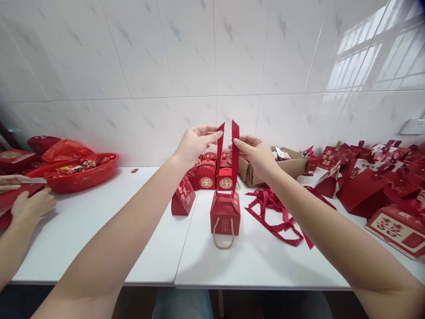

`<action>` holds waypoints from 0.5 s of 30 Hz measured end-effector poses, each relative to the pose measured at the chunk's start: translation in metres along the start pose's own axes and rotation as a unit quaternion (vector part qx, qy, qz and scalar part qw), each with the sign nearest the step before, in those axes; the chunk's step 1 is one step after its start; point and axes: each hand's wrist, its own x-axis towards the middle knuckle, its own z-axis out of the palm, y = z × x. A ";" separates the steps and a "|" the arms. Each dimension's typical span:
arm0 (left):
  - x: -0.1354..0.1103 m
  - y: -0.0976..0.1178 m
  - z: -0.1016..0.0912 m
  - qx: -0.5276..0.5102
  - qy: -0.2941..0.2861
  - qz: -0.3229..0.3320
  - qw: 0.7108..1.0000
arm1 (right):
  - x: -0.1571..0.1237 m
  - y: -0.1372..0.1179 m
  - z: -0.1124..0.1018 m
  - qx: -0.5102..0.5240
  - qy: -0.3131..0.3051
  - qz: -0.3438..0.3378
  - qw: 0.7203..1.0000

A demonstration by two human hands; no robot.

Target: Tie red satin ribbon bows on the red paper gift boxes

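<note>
A small red gift box [226,217] with a twisted rope handle [223,247] stands upright on the white table in front of me. A red ribbon [235,155] runs up from its top, its two ends held apart above the box. My left hand [199,141] pinches one end between thumb and fingers. The other end is pinched by my right hand [254,153], a little to the right. How the ribbon passes through the box top is hidden. Loose red ribbons [275,212] lie in a tangle beneath my right forearm.
Red boxes [206,175] stand behind, with a slanted red box [183,196] to their left. A cardboard carton [292,166] sits back right; many red gift boxes [361,186] crowd the right side. At left are a red basin [83,177] of sweets and another person's hands [31,204].
</note>
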 end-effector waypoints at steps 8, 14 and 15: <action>0.005 0.008 0.012 0.036 -0.024 -0.010 0.999 | 0.004 -0.005 0.002 -0.033 -0.072 0.008 0.997; 0.005 0.014 0.012 0.102 -0.018 0.049 0.993 | 0.001 -0.010 0.000 -0.087 -0.097 0.002 0.991; 0.005 0.016 0.012 0.110 -0.014 0.056 0.992 | 0.002 -0.010 0.000 -0.090 -0.105 -0.006 0.990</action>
